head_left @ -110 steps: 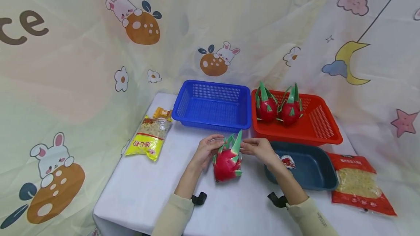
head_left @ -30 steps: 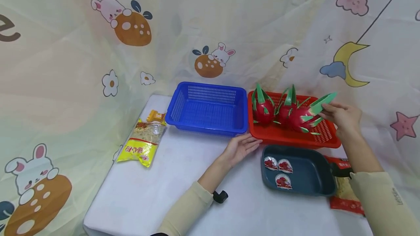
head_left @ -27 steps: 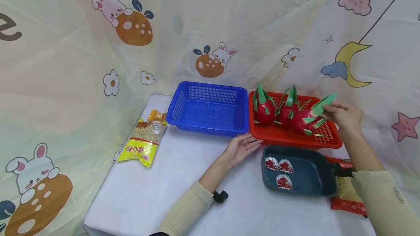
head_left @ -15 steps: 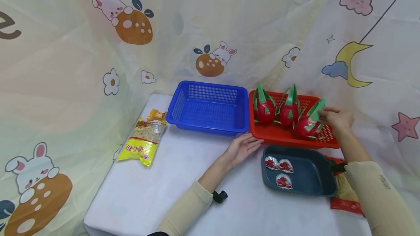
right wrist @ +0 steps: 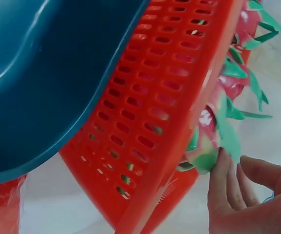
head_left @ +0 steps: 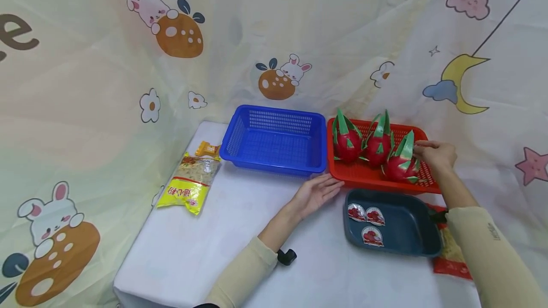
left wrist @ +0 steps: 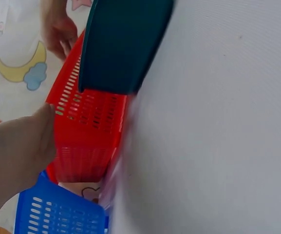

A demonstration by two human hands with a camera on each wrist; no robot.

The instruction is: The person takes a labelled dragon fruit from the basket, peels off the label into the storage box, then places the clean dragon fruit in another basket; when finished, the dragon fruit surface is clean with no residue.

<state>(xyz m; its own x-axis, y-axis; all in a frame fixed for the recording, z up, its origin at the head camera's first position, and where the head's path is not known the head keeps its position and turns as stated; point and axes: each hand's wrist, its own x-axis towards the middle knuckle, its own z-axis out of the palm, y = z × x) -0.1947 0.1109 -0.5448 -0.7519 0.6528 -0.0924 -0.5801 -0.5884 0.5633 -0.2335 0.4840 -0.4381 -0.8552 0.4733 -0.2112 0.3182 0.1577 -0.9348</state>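
Observation:
Three red dragon fruits with green leaves stand in the red basket (head_left: 359,182): the left fruit (head_left: 347,146), the middle fruit (head_left: 378,149) and the right fruit (head_left: 400,168). Over the basket's right end, my right hand (head_left: 437,156) is at the right fruit. In the right wrist view its fairly straight fingers (right wrist: 221,180) touch a green leaf (right wrist: 228,129), the thumb standing a little apart. My left hand (head_left: 314,196) lies palm up with extended fingers at the basket's front left corner, touching its wall (left wrist: 84,126) in the left wrist view.
Left of the red basket stands a blue basket (head_left: 274,168). In front is a dark teal tray (head_left: 402,227) with three round stickers (head_left: 371,235). A red packet (head_left: 451,265) lies partly behind the right forearm; a yellow bag (head_left: 188,184) and small orange packet (head_left: 207,149) lie left.
The right dragon fruit went from between both hands on the table into the red basket and tipped from leaning right to upright. My right hand shifted left with it; the left stayed at the basket.

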